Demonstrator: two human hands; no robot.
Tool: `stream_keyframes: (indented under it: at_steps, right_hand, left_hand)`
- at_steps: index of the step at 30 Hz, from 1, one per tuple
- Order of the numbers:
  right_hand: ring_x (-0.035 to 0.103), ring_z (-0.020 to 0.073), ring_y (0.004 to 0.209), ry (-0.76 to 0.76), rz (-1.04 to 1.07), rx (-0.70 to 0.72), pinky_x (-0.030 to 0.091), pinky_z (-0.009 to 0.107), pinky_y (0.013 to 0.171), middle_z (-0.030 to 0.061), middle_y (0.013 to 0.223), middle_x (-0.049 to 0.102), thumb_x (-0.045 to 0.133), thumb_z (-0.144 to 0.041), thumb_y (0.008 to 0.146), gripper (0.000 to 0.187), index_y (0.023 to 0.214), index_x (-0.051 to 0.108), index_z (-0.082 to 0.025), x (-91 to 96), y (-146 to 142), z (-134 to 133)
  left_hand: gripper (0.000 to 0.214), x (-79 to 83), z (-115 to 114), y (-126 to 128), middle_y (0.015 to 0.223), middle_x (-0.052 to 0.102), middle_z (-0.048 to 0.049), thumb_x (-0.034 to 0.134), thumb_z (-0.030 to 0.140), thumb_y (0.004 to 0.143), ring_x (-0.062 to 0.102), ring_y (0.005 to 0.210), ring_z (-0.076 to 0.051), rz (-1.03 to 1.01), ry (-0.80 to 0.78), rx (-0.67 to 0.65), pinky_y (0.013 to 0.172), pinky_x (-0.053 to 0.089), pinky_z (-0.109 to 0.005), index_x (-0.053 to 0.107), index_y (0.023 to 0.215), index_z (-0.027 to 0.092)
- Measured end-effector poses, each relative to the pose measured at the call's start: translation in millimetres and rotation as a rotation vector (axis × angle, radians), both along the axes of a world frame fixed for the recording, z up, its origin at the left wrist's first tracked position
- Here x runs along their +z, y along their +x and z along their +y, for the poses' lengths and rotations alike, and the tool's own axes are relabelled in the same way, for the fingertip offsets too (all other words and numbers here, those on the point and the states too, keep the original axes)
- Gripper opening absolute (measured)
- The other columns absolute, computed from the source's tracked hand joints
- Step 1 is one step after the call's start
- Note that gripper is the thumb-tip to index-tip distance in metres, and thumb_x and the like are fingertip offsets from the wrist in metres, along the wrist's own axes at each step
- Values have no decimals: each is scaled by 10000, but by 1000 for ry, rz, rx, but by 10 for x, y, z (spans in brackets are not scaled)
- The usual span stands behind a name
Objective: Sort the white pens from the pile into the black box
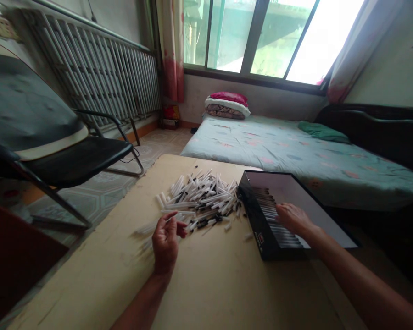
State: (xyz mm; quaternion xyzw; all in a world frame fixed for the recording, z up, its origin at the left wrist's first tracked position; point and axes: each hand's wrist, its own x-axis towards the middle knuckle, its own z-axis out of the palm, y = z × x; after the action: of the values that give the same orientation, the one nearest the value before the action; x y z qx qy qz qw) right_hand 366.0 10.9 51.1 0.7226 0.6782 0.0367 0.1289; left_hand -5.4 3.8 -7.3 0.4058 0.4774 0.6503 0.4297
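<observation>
Left hand (pixel 165 240): curled by heap of white, black-tipped plastic pens (pixel 203 199); we cannot tell its grip.
Right hand (pixel 292 219): flat, unclenched, in shallow black card box (pixel 258 229).
Risk: a shove skews the packed row (pixel 265 204).

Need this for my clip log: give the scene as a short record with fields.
surface: tan table
left hand: fingers curled at the near edge of the loose pen pile; whether it holds a pen is unclear
right hand: palm down inside the black box, on the rows of pens
nearby: black chair, bed
</observation>
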Motion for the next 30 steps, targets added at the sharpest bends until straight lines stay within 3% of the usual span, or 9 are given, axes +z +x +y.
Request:
stream_keyframes:
  at_steps: [2, 4, 7, 9, 12, 15, 21, 25, 30]
  right_hand:
    - [606, 217, 853, 105, 8, -26, 369, 268, 633, 105, 927, 628, 489, -246, 878, 148, 883, 608, -158, 135, -38, -22]
    - [596, 206, 798, 336, 82, -34, 374, 274, 633, 97, 893, 618, 442, -275, 898, 184, 874, 589, -167, 288, -159, -79]
    - [565, 168, 676, 725, 351, 63, 387, 268, 634, 72, 820, 603, 438, -314, 896, 203, 816, 567, -180, 456, -539, -242]
    - [542, 153, 640, 805, 535, 161, 388, 259, 630, 50, 777, 588, 437, -341, 900, 222, 790, 557, -190, 467, -879, -371]
    - [524, 143, 640, 671, 757, 228, 381, 245, 620, 27, 738, 569, 445, -312, 904, 208, 762, 545, -197, 295, -1354, -522]
    - [510, 140, 622, 499, 896, 194, 361, 242, 600, 14, 710, 559, 458, -258, 895, 185, 738, 536, -197, -45, -1663, -607]
    - [522, 163, 640, 391, 1018, 83, 344, 255, 605, 19, 687, 551, 461, -227, 878, 184, 708, 521, -197, -635, -1849, -704]
    - [536, 174, 678, 401, 981, 86, 365, 258, 635, 28, 720, 564, 465, -179, 847, 131, 734, 531, -195, -704, -1825, -608]
    - [550, 190, 841, 435, 821, 110, 388, 255, 730, 65, 888, 596, 424, -85, 829, 193, 869, 581, -191, -565, -1844, -325]
  left_hand:
    - [273, 5, -3, 0, 644, 646, 6, 532, 382, 842, 573, 496, -120, -2, 4, 3, 495, 482, -239, 544, 1016, 172]
    - [277, 14, -6, 3, 643, 646, 5, 535, 383, 838, 576, 496, -122, -2, 7, 6, 494, 483, -240, 546, 1015, 171]
    - [285, 29, -11, 11, 637, 647, 3, 543, 386, 830, 576, 492, -123, 5, 9, 15, 492, 483, -243, 551, 1010, 166]
    - [288, 33, -12, 15, 635, 646, 3, 542, 388, 829, 575, 488, -124, 7, 8, 16, 490, 481, -243, 551, 1012, 165]
    - [292, 27, -9, 11, 638, 646, 3, 538, 393, 831, 573, 483, -123, 12, 3, 12, 486, 477, -242, 548, 1015, 166]
    - [290, 20, -5, 3, 643, 647, 7, 540, 394, 828, 570, 482, -119, 15, 0, 14, 491, 478, -241, 548, 1016, 172]
    - [301, 37, -2, 1, 630, 651, 7, 549, 411, 811, 569, 462, -122, 13, -5, 29, 476, 471, -242, 552, 995, 173]
    - [307, 42, -1, 6, 630, 651, 3, 547, 415, 809, 572, 463, -122, 33, -5, 38, 475, 474, -243, 554, 994, 170]
    - [308, 27, 0, 8, 628, 649, 4, 557, 412, 802, 568, 464, -118, 48, -9, 31, 475, 476, -239, 559, 994, 172]
